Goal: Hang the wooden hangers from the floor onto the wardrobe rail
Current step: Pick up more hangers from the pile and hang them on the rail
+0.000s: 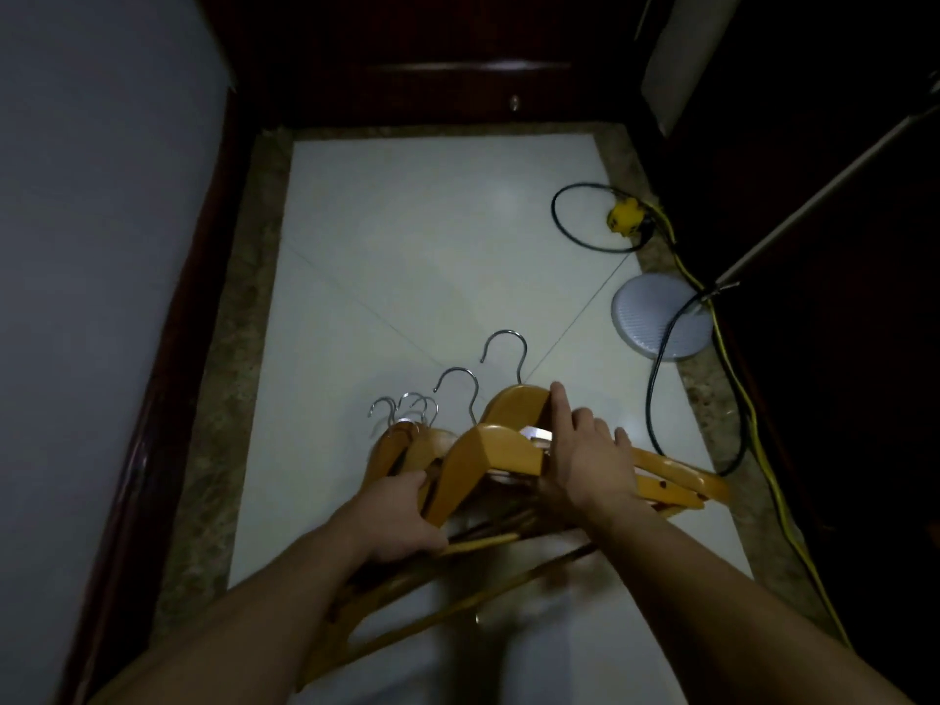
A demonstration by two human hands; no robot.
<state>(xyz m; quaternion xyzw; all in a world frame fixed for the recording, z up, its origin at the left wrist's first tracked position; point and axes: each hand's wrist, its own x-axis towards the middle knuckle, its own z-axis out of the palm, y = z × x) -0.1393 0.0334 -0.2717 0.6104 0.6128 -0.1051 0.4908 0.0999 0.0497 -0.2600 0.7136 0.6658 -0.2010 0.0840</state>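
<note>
A stack of several wooden hangers [488,450] with metal hooks [501,348] is low over the white floor tiles [432,236], hooks pointing away from me. My left hand [397,516] grips the left shoulders of the stack from the near side. My right hand [580,450] lies over the right shoulders, fingers spread across the top hanger and curling around it. The lower bars of the hangers stretch under my forearms. A pale rail [824,190] runs diagonally at the upper right inside a dark wardrobe [839,348].
A round white lamp base [661,318] stands on the floor at right. Black and yellow cables [656,394] loop around it to a yellow plug [623,218]. A dark wooden cabinet [432,58] closes the far end; a grey wall [101,195] is left.
</note>
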